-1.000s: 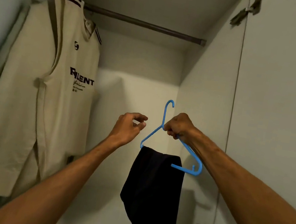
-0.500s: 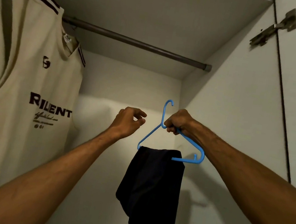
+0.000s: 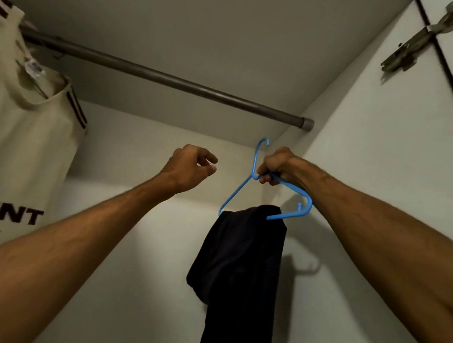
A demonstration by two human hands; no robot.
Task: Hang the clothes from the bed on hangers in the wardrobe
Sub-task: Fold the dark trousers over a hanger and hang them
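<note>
Inside the wardrobe, my right hand grips a blue plastic hanger at its neck, just under the hook. A dark garment is draped over the hanger's lower bar and hangs straight down. The hook sits a little below the grey metal rail, near the rail's right end, and does not touch it. My left hand is raised beside the hanger, fingers curled, holding nothing.
A cream sleeveless shirt with dark lettering hangs from the rail at the left. The wardrobe side wall stands close on the right, with a door hinge above. The rail is bare between the shirt and the wall.
The view has tilted upward, so the rail and wardrobe ceiling fill more of the frame. Both hands and the hanger with the dark garment have risen closer to the rail.
</note>
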